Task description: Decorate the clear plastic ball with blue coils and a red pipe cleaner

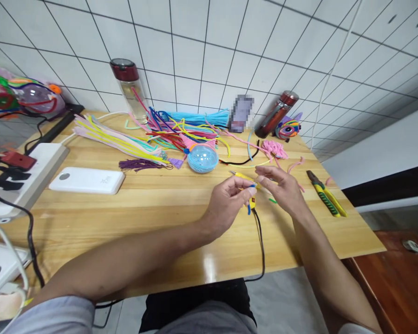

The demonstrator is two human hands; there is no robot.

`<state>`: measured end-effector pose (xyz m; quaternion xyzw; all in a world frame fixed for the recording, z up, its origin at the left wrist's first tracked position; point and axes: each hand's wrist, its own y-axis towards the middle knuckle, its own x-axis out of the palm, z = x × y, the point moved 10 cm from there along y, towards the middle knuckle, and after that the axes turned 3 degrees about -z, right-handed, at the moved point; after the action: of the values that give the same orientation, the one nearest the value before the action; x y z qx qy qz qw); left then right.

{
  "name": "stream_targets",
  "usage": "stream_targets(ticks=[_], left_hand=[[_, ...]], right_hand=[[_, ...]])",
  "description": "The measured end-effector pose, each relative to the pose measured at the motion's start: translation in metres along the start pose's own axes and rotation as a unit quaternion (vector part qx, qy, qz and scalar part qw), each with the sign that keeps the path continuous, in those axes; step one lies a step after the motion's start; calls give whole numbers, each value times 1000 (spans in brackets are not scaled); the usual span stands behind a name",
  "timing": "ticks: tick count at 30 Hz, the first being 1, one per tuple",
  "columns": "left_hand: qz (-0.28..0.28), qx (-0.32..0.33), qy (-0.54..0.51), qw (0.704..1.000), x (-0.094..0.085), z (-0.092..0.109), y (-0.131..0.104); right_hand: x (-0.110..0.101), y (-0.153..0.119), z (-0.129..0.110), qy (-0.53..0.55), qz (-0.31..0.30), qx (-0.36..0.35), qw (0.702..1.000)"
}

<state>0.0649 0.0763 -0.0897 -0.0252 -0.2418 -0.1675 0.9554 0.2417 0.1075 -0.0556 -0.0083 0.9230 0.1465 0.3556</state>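
Observation:
My left hand [226,204] is closed, thumb and index finger pinching a short blue pipe cleaner [249,209] that hangs below the fingertips. Close on its right, my right hand [282,188] has thumb and fingertips drawn together; what lies between them, if anything, is too small to make out. Beneath both hands a yellow hot glue gun [252,202] rests on the table, partly covered, its metal tip pointing left and black cord running off the front edge. Just beyond stands a clear dome wrapped in light blue pipe cleaner [202,158], with pink pieces behind it. A green scrap [272,201] lies by my right hand.
Pipe cleaner bundles [118,139] spread along the back. Pliers [325,195] lie right, near a pink coil [274,149]. A glass bottle [128,90], a dark red flask [277,113] and a colourful figure [287,128] stand behind. Left are a power bank [87,180] and power strip [38,169].

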Motion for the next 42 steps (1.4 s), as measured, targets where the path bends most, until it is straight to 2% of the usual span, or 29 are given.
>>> stream_targets(ticks=[3,6,10,18,23,28,31,36,39,42], left_hand=[[-6,39,-42,998,1,22,5],[-6,55,-64,996,1,35,6],[-4,59,-72,996,2,42,5],[-1,75,-36,997,1,47,3],[-7,81,-6,997,1,51,2],[-12,90,120,989,2,59,0],[-11,113,232,966,2,69,0],[-8,186,383,905,7,89,0],[-10,218,434,874,11,93,-2],[-12,236,442,866,12,95,-3]], right_hand=[[9,-13,-51,91,-35,-12,995],[15,-21,-76,179,-56,1,982],[17,-26,-83,233,-44,16,971],[11,-33,-79,223,11,11,975],[11,-33,-83,181,6,-10,983],[-10,-28,-107,90,52,-72,992],[-15,-23,-125,-10,45,-115,992],[-11,-17,-142,-123,4,-179,976],[-6,-15,-143,-164,-16,-198,966],[-3,-14,-142,-177,-27,-206,962]])
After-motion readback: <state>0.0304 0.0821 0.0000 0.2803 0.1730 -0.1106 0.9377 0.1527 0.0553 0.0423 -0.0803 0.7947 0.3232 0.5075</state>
